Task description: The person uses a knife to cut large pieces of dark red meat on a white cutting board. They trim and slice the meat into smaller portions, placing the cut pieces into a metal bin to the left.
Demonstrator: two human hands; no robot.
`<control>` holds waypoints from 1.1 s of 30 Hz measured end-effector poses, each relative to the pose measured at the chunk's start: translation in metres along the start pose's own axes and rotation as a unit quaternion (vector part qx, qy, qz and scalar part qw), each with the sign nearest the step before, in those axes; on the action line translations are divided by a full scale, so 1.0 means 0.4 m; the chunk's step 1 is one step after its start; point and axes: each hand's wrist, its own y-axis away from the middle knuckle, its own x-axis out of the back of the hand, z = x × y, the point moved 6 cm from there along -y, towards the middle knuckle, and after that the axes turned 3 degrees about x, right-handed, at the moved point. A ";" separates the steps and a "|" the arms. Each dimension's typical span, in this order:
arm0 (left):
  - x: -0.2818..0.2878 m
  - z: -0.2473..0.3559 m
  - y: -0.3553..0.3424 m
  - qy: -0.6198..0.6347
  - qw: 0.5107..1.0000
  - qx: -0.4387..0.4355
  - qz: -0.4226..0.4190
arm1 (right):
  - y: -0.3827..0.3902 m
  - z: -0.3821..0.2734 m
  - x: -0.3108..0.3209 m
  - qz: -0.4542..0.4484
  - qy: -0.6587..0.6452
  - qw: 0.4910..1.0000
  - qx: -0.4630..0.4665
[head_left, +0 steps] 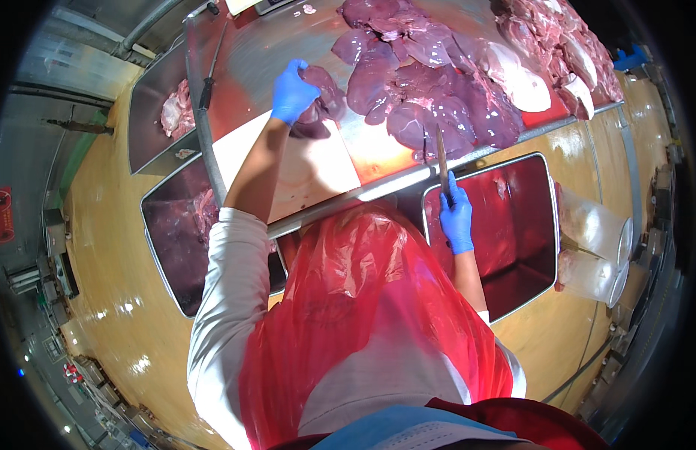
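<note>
In a blue glove, my left hand (294, 96) is closed on the edge of a dark purple-red liver (323, 97) at the far end of a white cutting board (318, 165). My right hand (457, 219), also gloved in blue, grips a knife (442, 159) by its handle near the table's front edge. The blade points away from me, its tip over the near side of a pile of livers (430, 90). A gap separates the knife from the liver in my left hand.
Pale, fatty meat (561, 45) is heaped at the table's right end. A sharpening rod (209, 79) lies along the left edge. Metal bins (490, 225) stand below the front edge, one with meat (205, 214) at left. Clear plastic tubs (599, 225) are at right.
</note>
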 end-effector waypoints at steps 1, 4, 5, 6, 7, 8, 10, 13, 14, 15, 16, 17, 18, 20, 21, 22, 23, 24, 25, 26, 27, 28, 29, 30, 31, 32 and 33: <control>0.034 0.089 0.009 -0.052 0.997 -0.056 0.011 | 0.002 0.003 0.007 0.005 0.002 1.000 0.001; 0.033 0.250 0.059 -0.203 0.960 -0.191 0.015 | 0.006 0.006 0.021 -0.023 0.004 0.999 -0.039; 0.001 0.267 0.067 -0.252 0.942 -0.220 -0.007 | 0.005 0.003 0.025 -0.021 0.007 0.999 -0.035; -0.033 0.278 0.075 -0.300 0.921 -0.248 -0.028 | 0.004 -0.001 0.027 -0.019 0.011 0.999 -0.030; -0.082 0.258 0.084 -0.372 0.881 -0.292 -0.013 | 0.000 -0.009 0.029 -0.019 0.013 0.999 -0.024; -0.126 0.220 0.099 -0.394 0.863 -0.315 -0.018 | -0.003 -0.014 0.028 -0.017 0.008 1.000 -0.021; -0.218 0.146 0.132 -0.431 0.826 -0.363 -0.034 | 0.002 -0.021 0.030 -0.011 0.002 1.000 -0.020; -0.292 0.090 0.222 -0.468 0.816 -0.337 -0.040 | 0.022 -0.019 0.035 -0.017 0.006 0.999 -0.037; -0.288 0.092 0.265 -0.462 0.814 -0.347 -0.054 | 0.031 -0.017 0.035 -0.011 0.005 0.999 -0.033; -0.281 0.093 0.307 -0.455 0.812 -0.357 -0.069 | 0.040 -0.014 0.036 -0.004 0.004 1.000 -0.029; -0.268 0.103 0.343 -0.448 0.809 -0.371 -0.084 | 0.052 -0.013 0.037 0.005 0.003 1.000 -0.027; -0.254 0.099 0.367 -0.381 0.841 -0.348 -0.162 | 0.058 -0.010 0.035 0.008 0.001 1.000 -0.028; -0.234 0.088 0.362 -0.323 0.865 -0.355 -0.146 | 0.063 -0.006 0.034 0.011 -0.002 1.000 -0.028; -0.168 0.062 0.343 -0.203 0.905 -0.357 -0.111 | 0.065 -0.017 0.031 -0.011 -0.001 0.999 -0.043; -0.119 0.053 0.319 -0.173 0.911 -0.367 -0.074 | 0.060 -0.031 0.031 -0.035 0.003 0.998 -0.057; -0.084 0.042 0.296 -0.194 0.908 -0.360 -0.098 | 0.050 -0.046 0.028 -0.058 0.006 0.996 -0.068; -0.054 0.024 0.278 -0.213 0.903 -0.351 -0.122 | 0.041 -0.060 0.022 -0.068 0.006 0.997 -0.046; -0.029 -0.003 0.278 -0.234 0.899 -0.341 -0.145 | 0.031 -0.072 0.012 -0.079 0.005 0.997 -0.021; -0.013 -0.050 0.286 -0.244 0.908 -0.304 -0.151 | 0.023 -0.085 0.002 -0.091 0.003 0.996 0.003; -0.007 -0.101 0.297 -0.254 0.916 -0.268 -0.157 | 0.015 -0.096 -0.009 -0.106 0.001 0.994 0.014; -0.005 -0.149 0.308 -0.265 0.922 -0.231 -0.162 | 0.009 -0.108 -0.020 -0.122 -0.001 0.992 0.027; -0.001 -0.172 0.342 -0.303 0.917 -0.205 -0.159 | 0.008 -0.116 -0.031 -0.138 -0.001 0.990 0.038; 0.005 -0.180 0.389 -0.340 0.909 -0.185 -0.157 | 0.008 -0.117 -0.039 -0.146 0.018 0.988 0.048; 0.013 -0.185 0.432 -0.377 0.898 -0.164 -0.154 | 0.008 -0.120 -0.047 -0.151 0.021 0.987 0.055; 0.016 -0.172 0.475 -0.305 0.914 -0.185 -0.195 | 0.008 -0.126 -0.053 -0.157 0.025 0.985 0.061; 0.020 -0.154 0.517 -0.228 0.924 -0.203 -0.232 | 0.008 -0.130 -0.057 -0.163 0.030 0.984 0.069; 0.020 -0.136 0.540 -0.150 0.926 -0.220 -0.267 | 0.007 -0.133 -0.062 -0.159 0.026 0.984 0.075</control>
